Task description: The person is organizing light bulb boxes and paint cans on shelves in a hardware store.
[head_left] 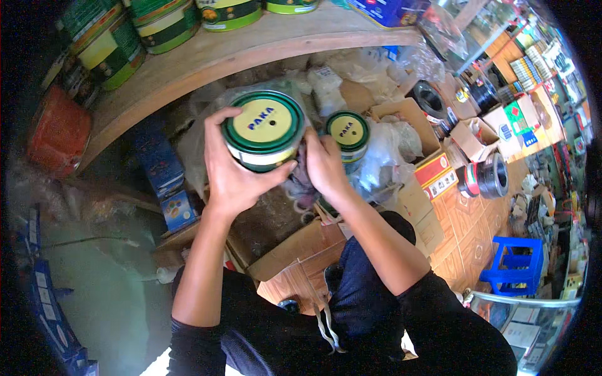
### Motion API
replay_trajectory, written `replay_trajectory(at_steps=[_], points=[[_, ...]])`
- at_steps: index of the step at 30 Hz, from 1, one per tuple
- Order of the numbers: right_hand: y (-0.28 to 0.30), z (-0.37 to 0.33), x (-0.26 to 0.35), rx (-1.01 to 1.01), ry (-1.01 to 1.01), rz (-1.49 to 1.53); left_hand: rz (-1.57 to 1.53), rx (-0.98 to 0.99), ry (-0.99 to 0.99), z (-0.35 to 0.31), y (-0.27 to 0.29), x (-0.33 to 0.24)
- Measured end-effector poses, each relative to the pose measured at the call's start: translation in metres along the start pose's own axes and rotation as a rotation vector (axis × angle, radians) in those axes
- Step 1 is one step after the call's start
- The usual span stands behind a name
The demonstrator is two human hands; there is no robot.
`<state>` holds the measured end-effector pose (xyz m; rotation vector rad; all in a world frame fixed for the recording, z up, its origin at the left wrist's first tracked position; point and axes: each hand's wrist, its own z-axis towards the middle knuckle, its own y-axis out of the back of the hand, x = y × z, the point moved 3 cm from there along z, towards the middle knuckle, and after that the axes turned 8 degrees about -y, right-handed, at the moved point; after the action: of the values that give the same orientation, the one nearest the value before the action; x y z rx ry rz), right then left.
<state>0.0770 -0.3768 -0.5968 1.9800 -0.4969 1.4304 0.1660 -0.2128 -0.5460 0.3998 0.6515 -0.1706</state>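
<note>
A round paint can (262,133) with a green rim and a pale yellow lid is held up in front of me, lid toward me. My left hand (231,178) is closed round its left and near side, thumb across the lower wall. On the can's right side, my right hand (326,164) presses a dark cloth (303,180) that hangs down below the fingers. Just beyond that hand stands a smaller-looking can (348,133) with the same green and yellow lid. My right fingertips are partly hidden behind the cloth and the can.
Several green cans (164,28) line a wooden shelf (251,53) above. Below are plastic bags (379,150), blue boxes (164,172) and an open cardboard box (301,247). To the right are black coils (492,175), a blue stool (514,266) and a glass case (527,319).
</note>
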Motion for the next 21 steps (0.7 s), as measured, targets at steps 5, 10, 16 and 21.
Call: replay_trajectory(at_steps=[5,10,16,21], points=[[0.023,0.011,0.031,-0.069,0.211,-0.167,0.182,0.293,-0.020,-0.006,0.011,-0.016],[-0.029,-0.052,0.053,0.123,0.855,-0.576,0.205,0.338,0.002,-0.019,0.007,0.006],[-0.006,-0.042,0.052,0.182,0.907,-0.625,0.265,0.208,-0.041,-0.002,0.023,0.005],[-0.033,-0.052,0.046,0.189,0.781,-0.697,0.203,0.366,0.045,-0.021,0.011,0.012]])
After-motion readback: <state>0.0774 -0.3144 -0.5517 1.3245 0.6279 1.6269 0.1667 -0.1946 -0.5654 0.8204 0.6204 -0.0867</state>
